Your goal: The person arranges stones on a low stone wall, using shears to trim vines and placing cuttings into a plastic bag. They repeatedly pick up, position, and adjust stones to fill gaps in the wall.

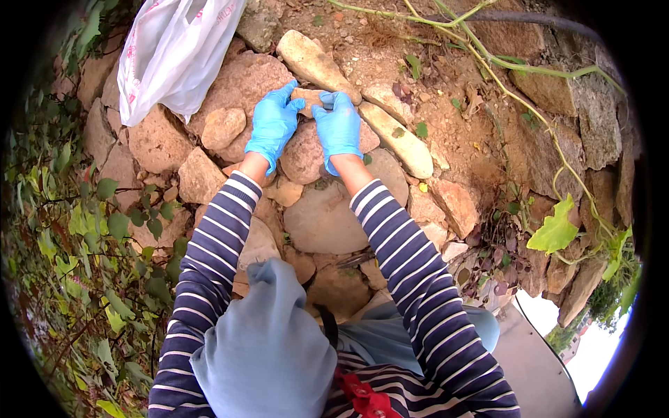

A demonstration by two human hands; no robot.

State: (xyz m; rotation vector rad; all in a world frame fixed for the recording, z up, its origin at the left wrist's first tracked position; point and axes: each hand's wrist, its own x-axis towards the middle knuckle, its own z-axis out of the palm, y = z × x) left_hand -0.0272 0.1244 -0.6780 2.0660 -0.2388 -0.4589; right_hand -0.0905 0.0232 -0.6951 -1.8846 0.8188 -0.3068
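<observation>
My left hand (274,124), in a blue disposable glove, grips one end of a small tan stone (307,98). On the other end are the fingers of my right hand (338,125), gloved the same way. Both hands partly cover the stone, so its full shape is hidden. Just beyond it lies a long pale stone (316,61), slanting down to the right. Another long, yellowish stone (398,139) rests to the right of my right hand. Beneath my hands sits a rounded reddish rock (303,151), partly covered by them.
A white plastic bag (167,62) bearing red writing lies on rocks at upper left. Leafy plants (89,251) crowd the left side. Bare soil (444,109) slopes toward a stone wall (596,120) at right, where a green vine (522,99) hangs across. My bent knee (272,334) is close below.
</observation>
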